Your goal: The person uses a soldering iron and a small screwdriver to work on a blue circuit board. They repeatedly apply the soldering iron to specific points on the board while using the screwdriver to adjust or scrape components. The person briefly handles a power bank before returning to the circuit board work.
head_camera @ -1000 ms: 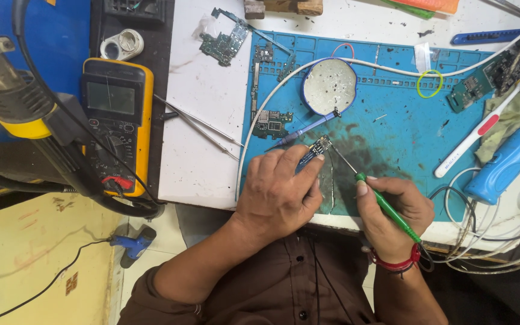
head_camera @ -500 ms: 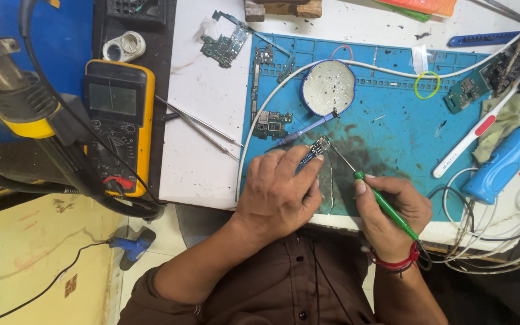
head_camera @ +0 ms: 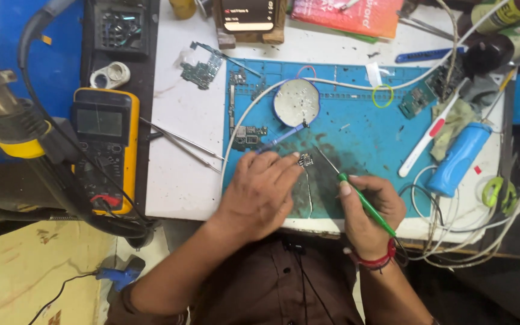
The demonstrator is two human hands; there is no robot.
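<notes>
While the left hand (head_camera: pixel 260 195) pins a small circuit part (head_camera: pixel 306 160) at mid-frame on the blue work mat (head_camera: pixel 362 129) with closed fingers around blue-handled tweezers (head_camera: pixel 281 137), the right hand (head_camera: pixel 368 210) pinches a green-handled soldering iron (head_camera: pixel 362 201), its tip beside the part.

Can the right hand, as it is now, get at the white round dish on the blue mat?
Probably yes. The right hand holds a green-handled tool, and the blue mat between it and the white round dish looks mostly bare; only a white cable runs by the dish's far side.
</notes>
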